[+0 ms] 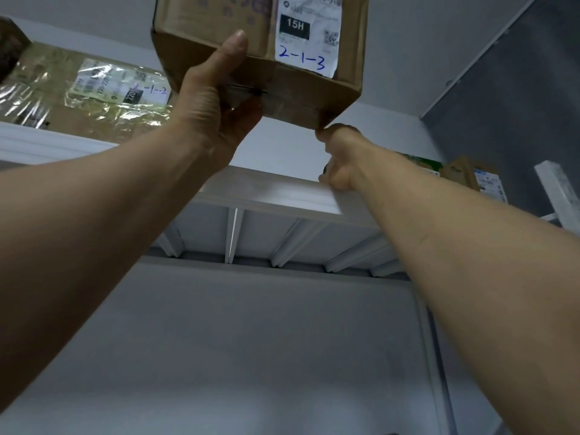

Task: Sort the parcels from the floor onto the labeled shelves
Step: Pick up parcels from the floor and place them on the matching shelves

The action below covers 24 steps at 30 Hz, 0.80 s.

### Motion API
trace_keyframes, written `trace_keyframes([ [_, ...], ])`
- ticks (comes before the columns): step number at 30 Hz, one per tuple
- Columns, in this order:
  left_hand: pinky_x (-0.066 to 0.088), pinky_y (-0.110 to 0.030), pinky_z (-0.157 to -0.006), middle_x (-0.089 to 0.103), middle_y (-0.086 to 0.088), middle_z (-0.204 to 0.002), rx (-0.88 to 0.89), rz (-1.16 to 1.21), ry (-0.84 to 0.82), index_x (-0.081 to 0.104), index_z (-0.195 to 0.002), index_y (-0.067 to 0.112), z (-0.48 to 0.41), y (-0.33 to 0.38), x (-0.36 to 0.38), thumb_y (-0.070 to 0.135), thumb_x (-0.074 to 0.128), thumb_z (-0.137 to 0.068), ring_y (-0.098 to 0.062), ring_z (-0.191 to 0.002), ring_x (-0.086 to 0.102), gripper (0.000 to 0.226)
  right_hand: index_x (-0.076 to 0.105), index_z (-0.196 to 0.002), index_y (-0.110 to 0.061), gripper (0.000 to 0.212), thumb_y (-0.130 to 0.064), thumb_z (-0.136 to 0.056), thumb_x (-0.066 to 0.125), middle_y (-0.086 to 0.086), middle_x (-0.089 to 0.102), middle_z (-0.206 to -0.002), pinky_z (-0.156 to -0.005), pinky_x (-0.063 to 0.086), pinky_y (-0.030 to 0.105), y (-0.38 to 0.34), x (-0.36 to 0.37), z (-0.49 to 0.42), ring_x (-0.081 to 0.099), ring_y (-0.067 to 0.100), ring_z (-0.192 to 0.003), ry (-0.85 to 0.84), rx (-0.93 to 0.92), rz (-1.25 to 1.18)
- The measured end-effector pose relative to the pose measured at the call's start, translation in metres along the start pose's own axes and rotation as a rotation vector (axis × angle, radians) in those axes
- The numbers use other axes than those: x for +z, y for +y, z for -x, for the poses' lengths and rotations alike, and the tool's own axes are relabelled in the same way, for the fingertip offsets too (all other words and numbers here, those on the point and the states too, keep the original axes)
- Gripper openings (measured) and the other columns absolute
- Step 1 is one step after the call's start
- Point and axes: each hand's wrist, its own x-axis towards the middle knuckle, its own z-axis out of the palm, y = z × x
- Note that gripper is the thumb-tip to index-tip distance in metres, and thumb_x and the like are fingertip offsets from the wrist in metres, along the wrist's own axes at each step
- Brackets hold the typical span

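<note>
Above the white shelf edge, a cardboard box is held up high, well clear of the shelf top. Its shipping label faces the camera and carries the handwritten code 2-1-3, so the box is probably turned this way to keep the code readable while its slot is found. The left hand clamps the box's lower left corner, thumb laid flat up the front face and the fingers wrapped underneath, taking most of the weight. The right hand is curled below the box's lower right corner, just over the shelf edge; it touches that corner from beneath, though whether it truly grips or only props cannot be told. Left of the shelf edge and higher, a plastic-wrapped parcel already lies on a neighbouring shelf, marked with a similar code ending in 2. Right of the shelf edge, more small parcels sit further back. The box likely belongs next to the wrapped one.
</note>
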Motion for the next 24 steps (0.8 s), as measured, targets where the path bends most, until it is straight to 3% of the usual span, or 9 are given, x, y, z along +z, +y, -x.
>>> trace_keyframes([
  [2, 0.060, -0.039, -0.085, 0.070, -0.011, -0.113, -0.008, -0.030, 0.022, 0.060, -0.117, 0.014, 0.000, -0.001, 0.002, 0.031, 0.078, -0.081, -0.028, -0.107, 0.066, 0.044, 0.038, -0.148, -0.006, 0.048, -0.014, -0.103, 0.050, 0.018, 0.037, -0.155, -0.110, 0.043, 0.051, 0.001, -0.008, 0.003, 0.039, 0.038, -0.141, 0.032, 0.055, -0.136],
  [4, 0.060, -0.038, -0.085, 0.070, -0.009, -0.113, -0.011, -0.073, 0.043, 0.059, -0.121, 0.014, 0.000, -0.002, 0.002, 0.033, 0.079, -0.080, -0.026, -0.108, 0.065, 0.050, 0.053, -0.131, -0.002, 0.031, -0.013, -0.103, 0.046, 0.026, 0.059, -0.132, -0.085, 0.060, 0.046, 0.004, -0.014, 0.009, 0.063, 0.039, -0.117, 0.111, 0.038, -0.275],
  [6, 0.061, -0.037, -0.082, 0.067, -0.009, -0.116, -0.005, -0.094, 0.073, 0.052, -0.130, 0.015, 0.000, -0.002, 0.001, 0.033, 0.083, -0.075, -0.026, -0.106, 0.066, 0.065, 0.061, -0.114, -0.004, 0.032, -0.027, -0.105, 0.041, 0.026, 0.072, -0.105, -0.069, 0.063, 0.042, 0.006, -0.018, 0.016, 0.073, 0.037, -0.090, 0.170, -0.038, -0.375],
  [8, 0.062, -0.037, -0.077, 0.064, -0.009, -0.119, -0.006, -0.084, 0.112, 0.036, -0.142, 0.017, -0.001, -0.002, 0.000, 0.032, 0.088, -0.068, -0.026, -0.099, 0.070, 0.092, 0.064, -0.106, -0.011, 0.051, -0.055, -0.102, 0.037, 0.019, 0.074, -0.096, -0.070, 0.063, 0.044, 0.007, -0.024, 0.020, 0.075, 0.034, -0.083, 0.170, -0.106, -0.385],
  [10, 0.062, -0.038, -0.073, 0.066, -0.010, -0.117, -0.003, -0.114, 0.128, 0.020, -0.148, 0.020, -0.001, -0.004, 0.000, 0.031, 0.091, -0.063, -0.023, -0.086, 0.075, 0.111, 0.067, -0.103, -0.021, 0.060, -0.073, -0.093, 0.037, 0.011, 0.074, -0.098, -0.075, 0.061, 0.043, 0.008, -0.025, 0.025, 0.073, 0.030, -0.091, 0.085, -0.167, -0.317],
  [14, 0.062, -0.044, -0.072, 0.065, -0.009, -0.110, -0.022, -0.165, 0.126, -0.004, -0.151, 0.028, 0.001, -0.015, 0.005, 0.028, 0.094, -0.059, -0.027, -0.081, 0.075, 0.134, 0.063, -0.124, -0.025, 0.058, -0.066, -0.083, 0.065, 0.005, 0.073, -0.112, -0.076, 0.060, 0.047, 0.011, -0.017, 0.026, 0.071, 0.027, -0.101, -0.022, -0.188, -0.288],
  [17, 0.061, -0.046, -0.069, 0.062, -0.008, -0.117, -0.100, -0.188, 0.111, 0.013, -0.150, 0.031, 0.004, -0.017, 0.006, 0.040, 0.092, -0.061, -0.030, -0.089, 0.072, 0.119, 0.056, -0.130, -0.016, 0.059, -0.042, -0.083, 0.078, 0.009, 0.072, -0.114, -0.072, 0.063, 0.049, 0.016, -0.016, 0.022, 0.073, 0.029, -0.098, 0.065, -0.176, -0.393],
  [20, 0.060, -0.042, -0.067, 0.061, -0.003, -0.114, -0.097, -0.314, 0.085, 0.050, -0.128, 0.028, 0.004, -0.004, 0.000, 0.061, 0.075, -0.074, -0.029, -0.099, 0.065, 0.069, 0.055, -0.129, -0.014, 0.058, -0.039, -0.083, 0.080, 0.009, 0.071, -0.114, -0.070, 0.063, 0.048, 0.022, -0.024, 0.017, 0.073, 0.026, -0.093, 0.126, -0.181, -0.428],
  [24, 0.053, -0.026, -0.061, 0.068, 0.005, -0.098, 0.040, -0.575, 0.181, 0.065, -0.109, 0.022, -0.002, 0.016, -0.017, 0.046, 0.070, -0.083, -0.016, -0.088, 0.069, 0.037, 0.051, -0.124, -0.016, 0.061, -0.040, -0.078, 0.083, 0.006, 0.072, -0.110, -0.069, 0.063, 0.044, 0.029, -0.030, 0.013, 0.074, 0.022, -0.089, 0.163, -0.221, -0.349],
])
